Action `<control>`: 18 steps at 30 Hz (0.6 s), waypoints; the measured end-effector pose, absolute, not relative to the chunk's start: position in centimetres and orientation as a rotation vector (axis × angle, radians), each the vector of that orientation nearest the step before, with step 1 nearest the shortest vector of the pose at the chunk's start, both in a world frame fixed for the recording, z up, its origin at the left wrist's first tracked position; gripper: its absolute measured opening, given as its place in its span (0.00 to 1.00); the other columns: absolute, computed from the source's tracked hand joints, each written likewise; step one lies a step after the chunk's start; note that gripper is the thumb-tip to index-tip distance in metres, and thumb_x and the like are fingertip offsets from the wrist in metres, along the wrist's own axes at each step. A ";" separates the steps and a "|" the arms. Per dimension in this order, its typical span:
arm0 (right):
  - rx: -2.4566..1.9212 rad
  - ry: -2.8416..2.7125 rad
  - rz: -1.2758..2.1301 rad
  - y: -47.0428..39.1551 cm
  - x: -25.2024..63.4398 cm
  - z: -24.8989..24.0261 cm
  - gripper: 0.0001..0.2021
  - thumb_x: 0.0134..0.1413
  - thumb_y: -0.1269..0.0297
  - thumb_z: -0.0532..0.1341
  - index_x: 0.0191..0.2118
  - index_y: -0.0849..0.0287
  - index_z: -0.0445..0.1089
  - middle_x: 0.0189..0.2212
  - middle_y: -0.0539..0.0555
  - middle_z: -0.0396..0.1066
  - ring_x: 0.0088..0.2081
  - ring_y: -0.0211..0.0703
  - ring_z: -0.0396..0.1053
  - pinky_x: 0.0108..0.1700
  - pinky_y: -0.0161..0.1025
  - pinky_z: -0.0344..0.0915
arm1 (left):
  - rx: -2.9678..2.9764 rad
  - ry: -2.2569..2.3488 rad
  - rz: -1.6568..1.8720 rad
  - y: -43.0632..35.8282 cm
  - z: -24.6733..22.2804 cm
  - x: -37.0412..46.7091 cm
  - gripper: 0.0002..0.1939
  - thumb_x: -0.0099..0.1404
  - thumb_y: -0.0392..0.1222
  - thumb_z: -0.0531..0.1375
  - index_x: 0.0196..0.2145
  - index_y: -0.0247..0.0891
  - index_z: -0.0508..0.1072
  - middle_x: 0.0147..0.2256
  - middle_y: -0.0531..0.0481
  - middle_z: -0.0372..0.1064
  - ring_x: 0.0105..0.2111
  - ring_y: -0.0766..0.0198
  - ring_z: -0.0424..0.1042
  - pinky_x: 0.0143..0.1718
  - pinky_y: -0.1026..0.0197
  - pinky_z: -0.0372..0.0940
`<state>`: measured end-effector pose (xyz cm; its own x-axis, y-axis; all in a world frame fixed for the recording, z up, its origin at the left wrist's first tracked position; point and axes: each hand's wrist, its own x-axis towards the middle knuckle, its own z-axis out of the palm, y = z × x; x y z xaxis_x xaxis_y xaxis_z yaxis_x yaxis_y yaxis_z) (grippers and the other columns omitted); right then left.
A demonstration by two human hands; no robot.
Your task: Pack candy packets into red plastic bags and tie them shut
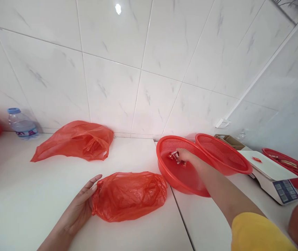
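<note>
My left hand grips the left edge of a red plastic bag, which lies on the white table with its mouth spread wide. Down inside a red plastic colander basket, my right hand has its fingers closed around small wrapped packets that look like sweets. A few more packets show by the fingertips at the basket's bottom. The forearm crosses the basket's front rim and hides part of it.
A second red bag and a water bottle lie along the tiled wall. To the right are another red basket, a cardboard box, a scale with a red packet on it, and a further basket beside another person's blurred arm.
</note>
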<state>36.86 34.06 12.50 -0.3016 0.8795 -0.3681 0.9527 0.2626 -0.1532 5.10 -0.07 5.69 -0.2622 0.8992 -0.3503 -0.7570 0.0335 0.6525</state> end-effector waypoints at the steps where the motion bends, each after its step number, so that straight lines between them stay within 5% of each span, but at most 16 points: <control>1: 1.700 2.361 -0.521 34.1 36.3 12.5 0.13 0.57 0.63 0.60 0.46 0.62 0.65 0.38 0.52 0.68 0.33 0.36 0.68 0.33 0.36 0.68 | 0.218 0.923 1.598 -0.1 5.7 5.1 0.30 0.54 0.37 0.66 0.54 0.46 0.65 0.35 0.50 0.73 0.31 0.60 0.75 0.30 0.62 0.69; 12: 1.532 2.419 -0.470 31.2 32.9 13.0 0.10 0.41 0.76 0.65 0.31 0.58 0.67 0.24 0.49 0.69 0.25 0.38 0.67 0.27 0.33 0.58 | 0.291 0.936 1.611 0.1 6.0 5.3 0.25 0.56 0.36 0.65 0.51 0.45 0.66 0.37 0.49 0.72 0.32 0.62 0.74 0.31 0.61 0.70; 18: 1.471 2.729 -0.220 28.0 32.0 17.8 0.04 0.51 0.68 0.59 0.35 0.56 0.68 0.38 0.54 0.69 0.35 0.42 0.66 0.33 0.36 0.57 | 0.299 0.837 1.656 0.1 5.3 5.1 0.22 0.58 0.34 0.63 0.50 0.42 0.66 0.37 0.49 0.73 0.30 0.66 0.74 0.31 0.64 0.70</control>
